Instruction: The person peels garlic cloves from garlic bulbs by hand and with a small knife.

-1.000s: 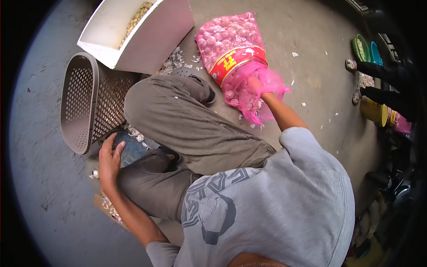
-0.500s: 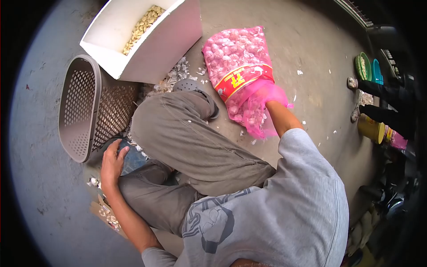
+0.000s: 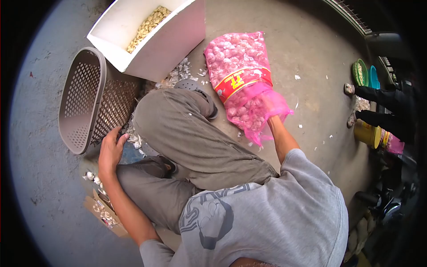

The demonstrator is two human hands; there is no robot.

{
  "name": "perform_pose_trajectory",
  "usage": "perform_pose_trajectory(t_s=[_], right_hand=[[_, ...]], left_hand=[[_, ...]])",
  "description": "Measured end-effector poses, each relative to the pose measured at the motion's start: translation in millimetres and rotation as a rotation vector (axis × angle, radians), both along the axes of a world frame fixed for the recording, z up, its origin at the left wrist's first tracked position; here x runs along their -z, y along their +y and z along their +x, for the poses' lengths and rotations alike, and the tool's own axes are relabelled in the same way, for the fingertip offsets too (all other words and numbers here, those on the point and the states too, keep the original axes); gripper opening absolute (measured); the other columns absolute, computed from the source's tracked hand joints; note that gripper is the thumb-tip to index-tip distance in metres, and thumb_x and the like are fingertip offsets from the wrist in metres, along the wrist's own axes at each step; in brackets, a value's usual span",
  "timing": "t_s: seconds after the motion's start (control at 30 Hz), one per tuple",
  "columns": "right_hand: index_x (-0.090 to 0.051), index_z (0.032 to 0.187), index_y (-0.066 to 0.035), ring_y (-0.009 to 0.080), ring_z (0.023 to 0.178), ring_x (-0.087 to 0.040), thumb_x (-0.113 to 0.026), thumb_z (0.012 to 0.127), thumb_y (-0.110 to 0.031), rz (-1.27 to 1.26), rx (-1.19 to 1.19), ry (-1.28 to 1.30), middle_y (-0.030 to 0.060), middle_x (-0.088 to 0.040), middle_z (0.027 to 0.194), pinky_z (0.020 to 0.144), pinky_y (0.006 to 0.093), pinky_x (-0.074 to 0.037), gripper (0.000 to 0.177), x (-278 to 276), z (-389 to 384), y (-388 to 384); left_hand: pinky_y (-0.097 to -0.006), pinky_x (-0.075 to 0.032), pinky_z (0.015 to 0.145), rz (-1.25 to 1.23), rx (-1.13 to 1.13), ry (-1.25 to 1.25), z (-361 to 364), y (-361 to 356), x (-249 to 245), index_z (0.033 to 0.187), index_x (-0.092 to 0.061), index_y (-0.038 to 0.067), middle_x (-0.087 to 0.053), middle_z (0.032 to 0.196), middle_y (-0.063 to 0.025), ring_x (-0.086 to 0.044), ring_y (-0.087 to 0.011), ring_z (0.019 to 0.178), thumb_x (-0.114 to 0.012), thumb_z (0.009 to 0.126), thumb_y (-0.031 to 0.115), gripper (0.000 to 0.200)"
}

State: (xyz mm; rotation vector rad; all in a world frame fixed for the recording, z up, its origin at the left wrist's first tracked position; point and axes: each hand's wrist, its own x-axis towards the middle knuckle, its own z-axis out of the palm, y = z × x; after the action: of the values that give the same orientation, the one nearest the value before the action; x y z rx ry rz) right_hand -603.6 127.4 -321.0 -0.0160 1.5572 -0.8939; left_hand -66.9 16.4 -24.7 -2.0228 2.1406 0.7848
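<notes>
A pink mesh bag [image 3: 239, 53] of garlic bulbs with a red and yellow label lies on the floor beyond my knee. My right hand [image 3: 269, 107] is inside the bag's mouth, blurred by the pink mesh, so its fingers and anything in them are hidden. My left hand [image 3: 111, 149] is beside my thigh, near the lower edge of a grey-brown perforated basket [image 3: 103, 95] lying on its side. Its thumb stands apart from the other fingers and nothing shows in it. Garlic skins [image 3: 134, 139] lie just past its fingertips.
A white box [image 3: 171, 38] holding peeled cloves [image 3: 149, 27] stands at the top. A cardboard piece [image 3: 98, 207] with garlic bits lies at lower left. At right are another person's legs [image 3: 378, 94], green [image 3: 361, 72] and blue basins [image 3: 374, 78], and a yellow bucket [image 3: 367, 135].
My right hand has shifted slightly within the bag's mouth, and the mesh has moved around it. My left hand has moved slightly up and left, closer to the basket. The view has shifted a little.
</notes>
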Motion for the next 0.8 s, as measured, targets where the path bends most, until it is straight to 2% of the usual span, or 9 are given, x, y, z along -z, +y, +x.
perform_pose_trajectory(t_s=[0.1, 0.23, 0.33, 0.4, 0.5, 0.63, 0.7, 0.77, 0.8], right_hand=[[-0.067, 0.108, -0.006, 0.0221, 0.066, -0.070, -0.065, 0.098, -0.019, -0.027, 0.000, -0.084, 0.0109, -0.070, 0.087, 0.050, 0.0352, -0.058, 0.017, 0, -2, 38], [-0.064, 0.113, -0.006, 0.0230, 0.069, -0.070, -0.068, 0.096, -0.021, 0.000, -0.012, -0.140, 0.0098, -0.069, 0.087, 0.053, 0.0372, -0.061, 0.023, -8, -46, 139], [-0.060, 0.120, -0.005, 0.0259, 0.076, -0.072, -0.068, 0.096, -0.020, -0.119, -0.048, -0.184, 0.0089, -0.068, 0.092, 0.060, 0.0403, -0.063, 0.029, -94, -57, 155], [-0.057, 0.126, -0.003, 0.0279, 0.088, -0.073, -0.067, 0.097, -0.019, -0.304, -0.170, -0.171, 0.0103, -0.068, 0.102, 0.073, 0.0443, -0.064, 0.036, -163, -50, 125], [-0.054, 0.136, 0.000, 0.0280, 0.104, -0.070, -0.069, 0.096, -0.018, -0.604, -0.369, -0.207, 0.0119, -0.066, 0.117, 0.092, 0.0465, -0.060, 0.046, -255, 21, 34], [-0.064, 0.130, 0.001, 0.0166, 0.100, -0.067, -0.076, 0.092, -0.014, -1.091, -0.679, 0.019, 0.0085, -0.068, 0.117, 0.087, 0.0331, -0.056, 0.043, -313, 158, -105], [-0.066, 0.130, -0.001, 0.0149, 0.101, -0.065, -0.080, 0.089, -0.016, -1.191, -0.838, -0.062, 0.0056, -0.070, 0.114, 0.087, 0.0298, -0.053, 0.046, -333, 234, -158], [-0.066, 0.131, -0.002, 0.0095, 0.084, -0.061, -0.081, 0.089, -0.013, -1.144, -0.979, -0.226, 0.0039, -0.070, 0.107, 0.074, 0.0271, -0.053, 0.046, -343, 300, -199], [-0.065, 0.131, -0.001, 0.0099, 0.084, -0.062, -0.080, 0.090, -0.012, -1.188, -0.989, -0.301, 0.0044, -0.070, 0.107, 0.074, 0.0271, -0.053, 0.045, -340, 331, -218]], left_hand=[[-0.0429, -0.051, 0.094, -0.056, 0.006, 0.114, -3, 0, 4, 0.125, -0.066, -0.005, -0.069, 0.119, -0.0279, -0.068, -0.0408, 0.107, -0.072, 0.093, 0.021, 0.041], [-0.0407, -0.053, 0.090, -0.260, 0.060, 0.189, -12, 2, -4, 0.122, -0.067, -0.004, -0.071, 0.113, -0.0255, -0.069, -0.0375, 0.102, -0.073, 0.093, 0.018, 0.037], [-0.0377, -0.054, 0.084, -0.367, 0.035, 0.294, -16, 8, -17, 0.120, -0.068, -0.004, -0.072, 0.108, -0.0225, -0.071, -0.0322, 0.096, -0.074, 0.093, 0.018, 0.035], [-0.0347, -0.054, 0.081, -0.353, 0.000, 0.354, -24, 9, -31, 0.116, -0.070, -0.004, -0.073, 0.105, -0.0197, -0.072, -0.0271, 0.091, -0.074, 0.092, 0.019, 0.033], [-0.0348, -0.054, 0.083, -0.396, 0.048, 0.505, -32, 9, -38, 0.112, -0.071, -0.005, -0.074, 0.105, -0.0199, -0.072, -0.0275, 0.092, -0.074, 0.092, 0.020, 0.032], [-0.0364, -0.054, 0.084, -0.459, 0.095, 0.677, -44, 7, -63, 0.108, -0.073, -0.004, -0.075, 0.103, -0.0182, -0.072, -0.0263, 0.093, -0.070, 0.096, 0.022, 0.029], [-0.0359, -0.054, 0.082, -0.362, -0.028, 0.783, -40, -1, -68, 0.108, -0.074, -0.003, -0.075, 0.100, -0.0174, -0.072, -0.0251, 0.088, -0.068, 0.099, 0.027, 0.032], [-0.0348, -0.054, 0.078, -0.411, -0.103, 0.872, -26, -21, -55, 0.104, -0.070, -0.005, -0.072, 0.087, -0.0117, -0.069, -0.0188, 0.085, -0.061, 0.103, 0.045, 0.050], [-0.0331, -0.054, 0.073, -0.489, -0.170, 1.071, -22, -24, -59, 0.098, -0.067, -0.005, -0.070, 0.083, -0.0085, -0.068, -0.0166, 0.079, -0.059, 0.104, 0.048, 0.054]])
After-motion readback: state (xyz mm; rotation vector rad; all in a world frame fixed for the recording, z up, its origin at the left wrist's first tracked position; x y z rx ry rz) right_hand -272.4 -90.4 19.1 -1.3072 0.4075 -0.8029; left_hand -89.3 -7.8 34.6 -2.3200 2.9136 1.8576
